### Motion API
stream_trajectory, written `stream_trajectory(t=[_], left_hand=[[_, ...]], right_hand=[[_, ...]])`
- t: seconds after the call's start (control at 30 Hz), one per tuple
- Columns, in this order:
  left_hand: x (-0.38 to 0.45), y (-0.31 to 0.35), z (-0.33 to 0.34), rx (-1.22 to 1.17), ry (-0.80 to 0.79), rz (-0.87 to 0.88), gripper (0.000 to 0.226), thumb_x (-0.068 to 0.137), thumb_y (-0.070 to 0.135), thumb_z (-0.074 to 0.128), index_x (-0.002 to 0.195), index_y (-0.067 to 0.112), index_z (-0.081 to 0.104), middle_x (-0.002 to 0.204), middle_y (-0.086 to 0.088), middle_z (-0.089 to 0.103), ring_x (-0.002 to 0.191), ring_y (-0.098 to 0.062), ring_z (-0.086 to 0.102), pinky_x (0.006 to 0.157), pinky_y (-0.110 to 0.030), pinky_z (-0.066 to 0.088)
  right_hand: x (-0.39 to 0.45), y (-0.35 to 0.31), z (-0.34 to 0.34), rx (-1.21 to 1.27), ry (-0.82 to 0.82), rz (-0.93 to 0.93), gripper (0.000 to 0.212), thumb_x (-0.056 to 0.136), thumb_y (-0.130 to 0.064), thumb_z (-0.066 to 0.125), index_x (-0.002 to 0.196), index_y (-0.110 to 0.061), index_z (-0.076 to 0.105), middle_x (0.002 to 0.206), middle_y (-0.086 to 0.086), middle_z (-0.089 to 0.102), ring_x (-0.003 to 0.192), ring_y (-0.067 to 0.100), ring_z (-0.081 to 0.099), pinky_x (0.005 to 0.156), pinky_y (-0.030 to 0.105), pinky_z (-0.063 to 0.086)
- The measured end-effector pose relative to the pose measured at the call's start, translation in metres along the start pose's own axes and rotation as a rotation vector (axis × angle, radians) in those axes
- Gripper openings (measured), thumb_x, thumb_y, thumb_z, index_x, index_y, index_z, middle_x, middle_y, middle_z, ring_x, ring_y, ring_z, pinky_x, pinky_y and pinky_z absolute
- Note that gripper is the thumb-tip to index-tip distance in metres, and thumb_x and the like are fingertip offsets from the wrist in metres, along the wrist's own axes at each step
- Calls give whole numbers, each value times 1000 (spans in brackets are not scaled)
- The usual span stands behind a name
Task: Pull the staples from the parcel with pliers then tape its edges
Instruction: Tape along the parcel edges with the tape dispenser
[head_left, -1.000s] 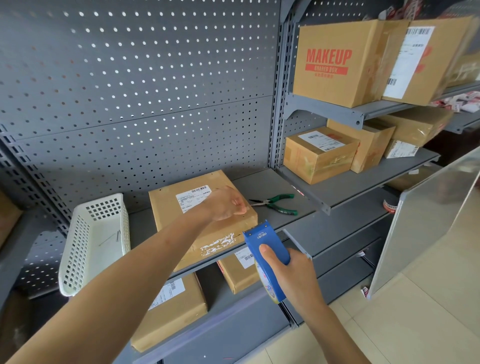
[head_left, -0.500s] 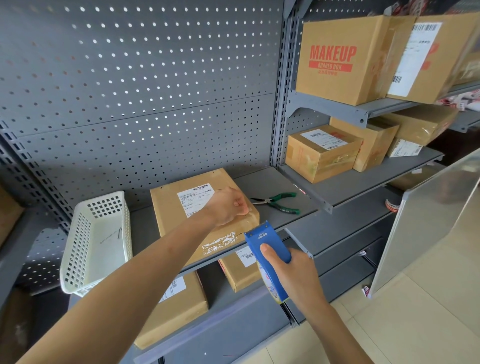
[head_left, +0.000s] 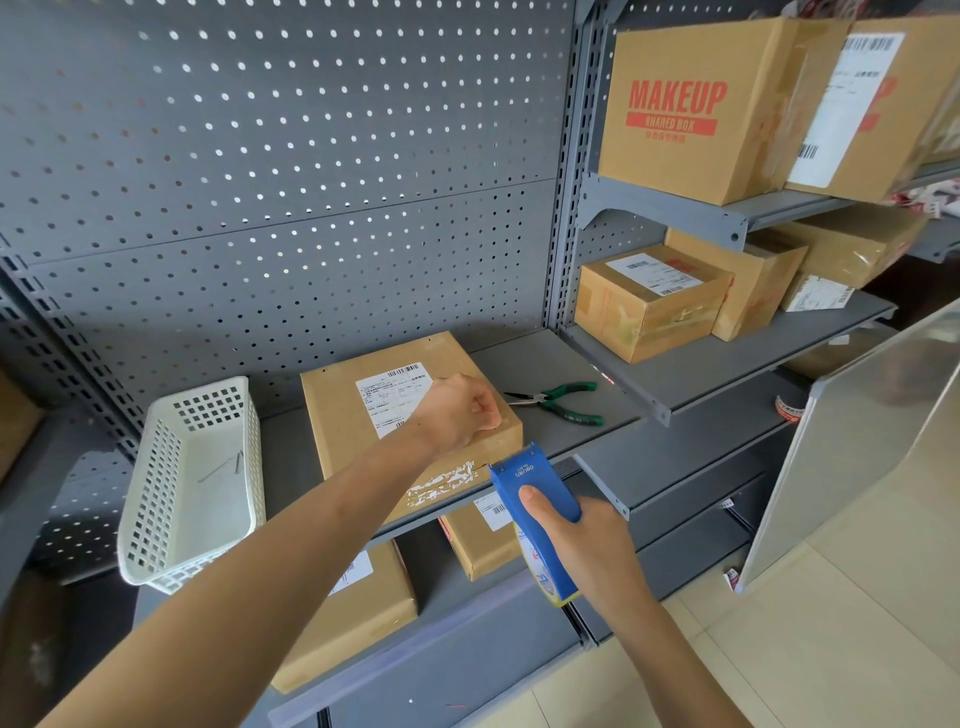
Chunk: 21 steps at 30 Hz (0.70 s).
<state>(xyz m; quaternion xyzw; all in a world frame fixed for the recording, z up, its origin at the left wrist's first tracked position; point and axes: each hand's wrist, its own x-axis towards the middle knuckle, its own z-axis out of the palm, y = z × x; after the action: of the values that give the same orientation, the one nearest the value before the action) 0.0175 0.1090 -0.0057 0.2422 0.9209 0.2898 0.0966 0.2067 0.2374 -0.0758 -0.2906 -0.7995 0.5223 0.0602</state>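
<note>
I see the parcel (head_left: 400, 415) lying flat on the grey shelf (head_left: 561, 364), near the middle of my view. My left hand (head_left: 457, 413) rests on its top, close to the right edge, with the fingers curled in like a fist. I cannot tell if they pinch a bit of tape or nothing at all.

My right hand (head_left: 582, 540) is at about 5 o'clock from the parcel, wrapped tight around the blue tape dispenser (head_left: 535, 512). Its toothed end sits just beside the parcel's front right corner. I can't see any tape stretched out.

The green pliers (head_left: 558, 405) lie on the shelf at 3 o'clock from the parcel, not touched. Two thin metal bits lie in the white basket (head_left: 192, 478) at 9 o'clock, so I think the staple job is done and taping is the step now.

What could go wrong: the parcel's front edge pokes out past the shelf lip. If I push the dispenser hard, the parcel could slide or tip off. If my left hand lets go early, the tape could go on crooked or wrinkle.
</note>
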Motion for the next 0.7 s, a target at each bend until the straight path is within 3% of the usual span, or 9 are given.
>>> stream_trajectory(t=[0.23, 0.37, 0.53, 0.7], left_hand=[[4, -5, 3, -42, 10, 4, 9, 88, 25, 79, 93, 19, 73, 96, 4, 71, 91, -9, 62, 74, -21, 44], [5, -7, 4, -62, 7, 15, 6, 88, 22, 78, 92, 21, 73, 91, 7, 66, 85, -8, 59, 71, -21, 43], [4, -7, 4, -62, 8, 31, 6, 91, 21, 75, 96, 19, 74, 89, 10, 59, 81, -4, 54, 68, -19, 40], [4, -7, 4, -39, -11, 74, 10, 93, 22, 70, 99, 28, 67, 91, 5, 50, 83, -13, 50, 70, -26, 40]], right_hand=[[5, 1, 3, -8, -6, 20, 71, 66, -86, 64, 67, -16, 55, 61, 0, 61, 52, 16, 60, 56, 34, 50], [7, 1, 6, -25, -1, 33, 75, 65, -88, 63, 72, -13, 61, 73, 11, 71, 56, 17, 64, 58, 34, 52], [8, 1, 5, -1, -32, 46, 71, 71, -83, 66, 77, -12, 65, 67, 3, 67, 55, 15, 64, 58, 31, 51], [10, -2, 5, -9, -45, 52, 69, 74, -80, 67, 78, -11, 65, 65, 0, 66, 55, 14, 63, 57, 29, 50]])
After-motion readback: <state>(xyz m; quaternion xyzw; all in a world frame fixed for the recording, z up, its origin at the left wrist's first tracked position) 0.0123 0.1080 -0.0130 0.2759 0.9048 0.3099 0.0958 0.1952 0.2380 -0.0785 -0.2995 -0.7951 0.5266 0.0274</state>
